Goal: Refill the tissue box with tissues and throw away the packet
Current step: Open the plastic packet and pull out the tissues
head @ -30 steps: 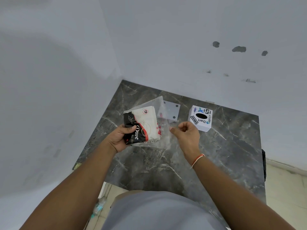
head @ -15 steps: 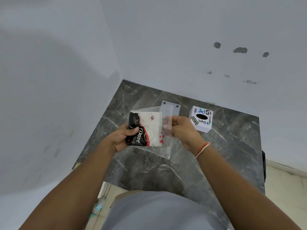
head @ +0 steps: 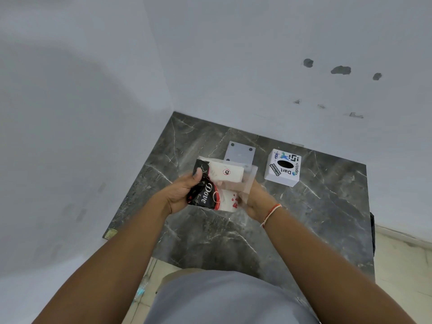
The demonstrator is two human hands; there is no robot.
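My left hand (head: 180,195) grips a black, white and red tissue packet (head: 205,192) marked "Dove", held above the dark marble counter (head: 304,218). A white stack of tissues (head: 228,174) sticks out of the packet's far end. My right hand (head: 253,199) holds the packet's clear plastic side (head: 245,183), with its fingers partly behind the film. The white cube tissue box (head: 282,168) with a dark oval slot stands on the counter to the right of my hands, apart from them.
A flat grey square plate (head: 240,154) with corner holes lies on the counter behind the packet. White walls close the counter on the left and back. Pale floor tiles (head: 402,258) show to the right, below the counter's edge.
My right hand moved left from open air onto the packet's clear plastic and now holds it. The white tissue stack has come further out of the packet's far end.
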